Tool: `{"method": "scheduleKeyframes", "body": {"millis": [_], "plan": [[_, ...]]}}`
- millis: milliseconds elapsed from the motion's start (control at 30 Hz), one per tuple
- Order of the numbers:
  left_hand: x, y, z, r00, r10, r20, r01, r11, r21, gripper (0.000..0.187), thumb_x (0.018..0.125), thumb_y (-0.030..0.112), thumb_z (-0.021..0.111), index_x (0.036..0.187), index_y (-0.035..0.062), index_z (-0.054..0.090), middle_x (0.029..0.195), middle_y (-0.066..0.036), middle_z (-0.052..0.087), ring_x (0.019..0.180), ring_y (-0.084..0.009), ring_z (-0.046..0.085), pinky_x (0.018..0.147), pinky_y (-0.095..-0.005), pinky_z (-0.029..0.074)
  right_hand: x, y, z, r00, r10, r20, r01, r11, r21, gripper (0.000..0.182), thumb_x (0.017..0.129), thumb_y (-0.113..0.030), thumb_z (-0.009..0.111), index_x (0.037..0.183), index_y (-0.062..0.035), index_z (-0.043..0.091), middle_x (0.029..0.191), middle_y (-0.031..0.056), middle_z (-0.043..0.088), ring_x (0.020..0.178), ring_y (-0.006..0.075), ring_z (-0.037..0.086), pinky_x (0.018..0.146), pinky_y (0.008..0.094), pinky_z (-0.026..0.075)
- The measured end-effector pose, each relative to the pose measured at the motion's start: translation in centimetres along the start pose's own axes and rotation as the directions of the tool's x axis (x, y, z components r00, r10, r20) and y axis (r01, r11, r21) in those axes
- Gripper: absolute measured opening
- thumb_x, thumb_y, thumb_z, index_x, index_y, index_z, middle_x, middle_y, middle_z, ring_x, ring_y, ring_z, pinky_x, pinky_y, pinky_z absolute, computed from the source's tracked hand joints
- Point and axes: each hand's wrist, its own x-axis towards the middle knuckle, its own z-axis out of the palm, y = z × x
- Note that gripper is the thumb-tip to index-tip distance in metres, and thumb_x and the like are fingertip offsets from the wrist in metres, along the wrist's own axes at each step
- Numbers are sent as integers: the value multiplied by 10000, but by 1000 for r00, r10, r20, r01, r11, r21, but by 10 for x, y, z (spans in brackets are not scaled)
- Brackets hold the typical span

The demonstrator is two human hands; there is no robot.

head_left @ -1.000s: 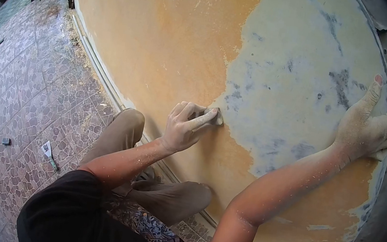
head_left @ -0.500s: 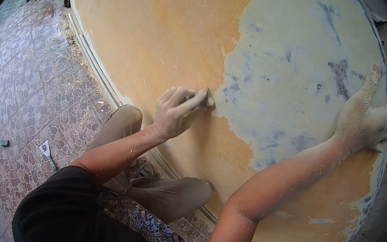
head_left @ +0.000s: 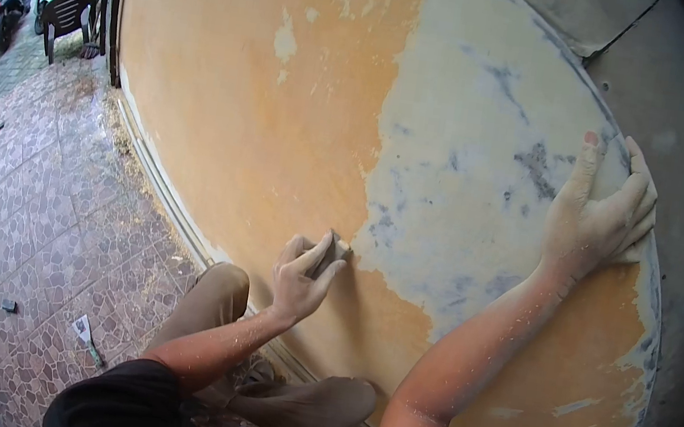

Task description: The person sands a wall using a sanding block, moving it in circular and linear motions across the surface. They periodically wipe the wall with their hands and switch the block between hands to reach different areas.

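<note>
My left hand (head_left: 302,282) pinches a small grey sanding block (head_left: 335,256) between thumb and fingers, against a large panel (head_left: 239,138). The panel is worn orange, with a broad pale patch (head_left: 440,201) marked by grey-blue smudges. The block lies beside the ragged border where orange meets pale. My right hand (head_left: 600,215), coated in pale dust, wraps its fingers round the panel's right edge, thumb lying on the pale face. Its fingertips are partly hidden behind the edge.
A scraper (head_left: 88,339) and a small grey block (head_left: 9,306) lie on the tiled floor (head_left: 36,214) at left. My bent knee (head_left: 219,288) is close to the panel's lower rim. A dark plastic chair (head_left: 69,20) and motorbikes (head_left: 10,14) stand at the far left.
The view has tilted, so the panel and floor sit lower in it. My left hand has slid slightly down along the panel with the block. My right hand keeps its hold on the edge.
</note>
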Motion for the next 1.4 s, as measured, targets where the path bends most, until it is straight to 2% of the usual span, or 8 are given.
{"method": "scheduleKeyframes", "body": {"millis": [267, 433, 600, 833, 900, 1133, 1300, 1400], "plan": [[96, 56, 6, 968, 73, -241, -147, 941, -306, 621, 857, 55, 769, 1421, -30, 522, 959, -56, 568, 804, -132, 549, 761, -268, 477, 3, -5, -12, 998, -11, 62, 11, 1000, 12, 514, 891, -567, 668, 1256, -208, 614, 1236, 22, 609, 1237, 287, 517, 1051, 526, 318], [84, 20, 30, 911, 245, -331, -283, 957, -69, 572, 849, 77, 790, 1363, -46, 572, 941, -46, 499, 823, -161, 459, 705, -258, 438, 2, -6, -6, 999, 32, 43, -31, 999, -13, 516, 895, -607, 646, 1230, -216, 628, 1227, 13, 611, 1245, 276, 515, 1047, 523, 316], [4, -3, 29, 987, 138, -85, -146, 985, -96, 585, 800, 43, 822, 1342, -17, 607, 1028, -76, 577, 964, -194, 556, 854, -299, 475, -1, 2, -2, 998, -35, 45, 34, 999, 24, 543, 868, -617, 671, 1220, -205, 635, 1210, 15, 608, 1239, 288, 503, 1047, 546, 292], [121, 61, 20, 955, 6, -298, -84, 965, -248, 548, 839, 74, 789, 1346, -20, 603, 1039, -73, 563, 893, -175, 484, 794, -293, 451, 0, 16, 4, 995, -25, 94, 22, 999, 31, 620, 863, -702, 619, 1288, -251, 636, 1320, 31, 590, 1354, 263, 431, 1155, 519, 205], [111, 47, 30, 905, 227, -360, -275, 958, -86, 573, 847, 55, 787, 1363, -63, 568, 986, -66, 533, 881, -167, 475, 795, -267, 437, 1, 22, 12, 998, -43, 40, 44, 998, -41, 628, 849, -721, 620, 1269, -256, 651, 1331, 34, 589, 1359, 268, 424, 1152, 530, 180], [21, -1, 18, 970, 242, -6, -242, 970, -35, 606, 748, 56, 865, 1308, 2, 642, 972, -89, 595, 880, -205, 563, 771, -323, 504, 2, 16, 14, 999, 8, 37, -6, 999, -36, 638, 838, -736, 622, 1258, -256, 659, 1346, 47, 583, 1368, 279, 411, 1152, 536, 164], [131, 56, 17, 952, 98, -289, -161, 966, -202, 583, 819, 78, 816, 1351, -24, 602, 923, -58, 540, 853, -169, 490, 778, -275, 450, 1, 26, 12, 997, -59, 52, 60, 998, -32, 659, 831, -753, 617, 1254, -250, 658, 1363, 53, 568, 1379, 286, 396, 1150, 557, 166], [126, 45, 22, 900, 285, -331, -305, 952, -8, 575, 835, 77, 799, 1355, -45, 586, 949, -76, 539, 882, -196, 485, 803, -286, 441, 0, 19, 11, 998, -18, 54, 18, 1000, -12, 663, 830, -752, 619, 1258, -247, 657, 1361, 58, 568, 1381, 293, 392, 1157, 553, 167]]}}
